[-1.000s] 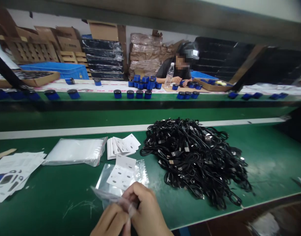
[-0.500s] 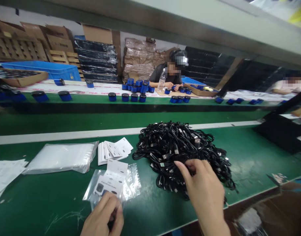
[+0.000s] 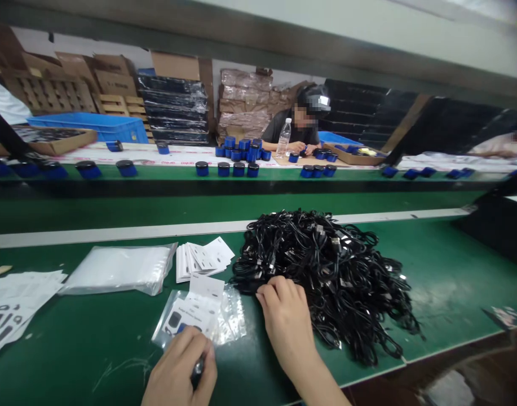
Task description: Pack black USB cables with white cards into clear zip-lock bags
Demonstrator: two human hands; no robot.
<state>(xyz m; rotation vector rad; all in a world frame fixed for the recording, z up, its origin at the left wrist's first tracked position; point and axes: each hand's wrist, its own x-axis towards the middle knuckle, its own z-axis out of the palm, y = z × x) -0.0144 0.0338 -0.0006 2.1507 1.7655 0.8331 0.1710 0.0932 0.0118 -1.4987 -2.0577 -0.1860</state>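
Observation:
My left hand [image 3: 180, 366] is closed at the near end of a clear plastic bag [image 3: 230, 324] with a printed leaflet [image 3: 194, 313] on or in it; I cannot tell which. A small dark object [image 3: 197, 372], too hidden to name, shows between its thumb and palm. My right hand [image 3: 286, 316] reaches the near left side of a big heap of black USB cables [image 3: 317, 254]. Its fingers are pinched together at a bundled cable [image 3: 246, 286] on the heap's edge; the fingertips are partly hidden.
A stack of folded leaflets [image 3: 203, 259] and a pack of clear bags [image 3: 118, 268] lie beyond my left hand. Printed sheets [image 3: 19, 307] are at far left. Several blue-and-black round units [image 3: 202, 168] line the raised ledge. A co-worker [image 3: 298, 127] sits opposite, near a water bottle [image 3: 284, 135].
My right hand has moved left, from over the middle of the cable heap to its left edge. My left hand stays at the bag. The view has shifted slightly.

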